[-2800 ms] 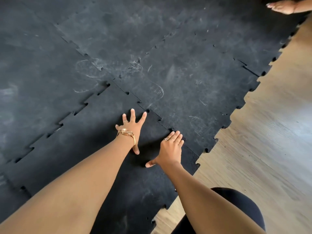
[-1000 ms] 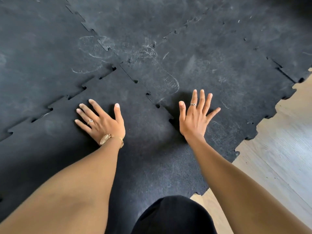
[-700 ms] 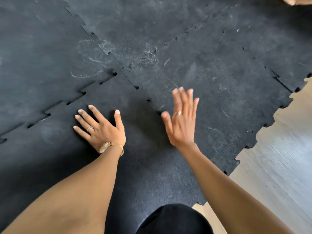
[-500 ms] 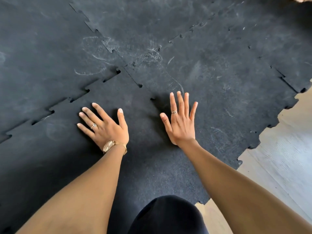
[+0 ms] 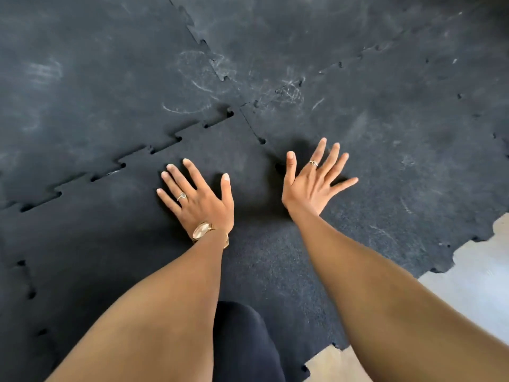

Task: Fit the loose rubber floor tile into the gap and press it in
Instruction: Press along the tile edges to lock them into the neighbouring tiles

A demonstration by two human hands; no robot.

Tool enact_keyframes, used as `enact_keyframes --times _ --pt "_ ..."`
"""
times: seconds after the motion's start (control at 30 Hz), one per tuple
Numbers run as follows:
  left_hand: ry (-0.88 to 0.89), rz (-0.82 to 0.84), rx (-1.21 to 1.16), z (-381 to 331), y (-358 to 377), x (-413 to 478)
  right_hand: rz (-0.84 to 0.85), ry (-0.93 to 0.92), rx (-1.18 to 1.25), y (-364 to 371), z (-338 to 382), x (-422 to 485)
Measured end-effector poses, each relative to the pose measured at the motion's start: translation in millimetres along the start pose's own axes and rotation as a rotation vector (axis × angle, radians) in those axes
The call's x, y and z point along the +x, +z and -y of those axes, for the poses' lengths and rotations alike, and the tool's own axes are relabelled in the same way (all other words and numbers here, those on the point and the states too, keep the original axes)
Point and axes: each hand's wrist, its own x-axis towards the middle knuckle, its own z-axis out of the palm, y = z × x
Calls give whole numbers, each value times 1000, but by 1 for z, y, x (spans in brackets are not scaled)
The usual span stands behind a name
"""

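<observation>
The loose black rubber tile (image 5: 115, 244) lies under my arms, its toothed edges meshed with the neighbouring tiles. Small dark gaps show along its far left seam (image 5: 176, 139) and at the right seam (image 5: 261, 141). My left hand (image 5: 198, 199) rests flat on the tile with fingers spread, a watch on the wrist. My right hand (image 5: 314, 180) is spread too and sits over the right seam, its palm lifted slightly off the rubber and a shadow beneath it. Neither hand holds anything.
Scuffed black interlocking tiles (image 5: 358, 119) cover the floor ahead and to both sides. Bare light wooden floor (image 5: 473, 282) shows at the right beyond the toothed outer edge. My dark-clothed knee (image 5: 242, 343) rests on the tile between my arms.
My right hand lifted, came down near the seam, then shifted right and rose slightly again. My left hand stayed pressed flat on the tile.
</observation>
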Motion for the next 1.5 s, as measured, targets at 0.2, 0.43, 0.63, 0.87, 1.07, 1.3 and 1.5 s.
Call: enact_keyframes --times 0.2,0.43,0.63,0.87,1.07,1.3,1.5 --pt "-5 26 26 0 -1 0 40 19 -60 4 1 6" --pt "-5 40 17 -1 -3 1 136 -24 -106 -5 1 14" --pt "-9 39 21 0 -1 1 17 25 -21 2 -2 20" --pt "-15 77 21 0 -5 1 54 31 -30 -4 -2 18" --pt "-14 95 70 -1 -5 3 -121 259 362 -12 68 66" --pt "-24 113 120 -2 -6 2 29 -75 35 24 81 73" --pt "-27 89 104 -1 -6 4 94 -114 -42 17 85 73"
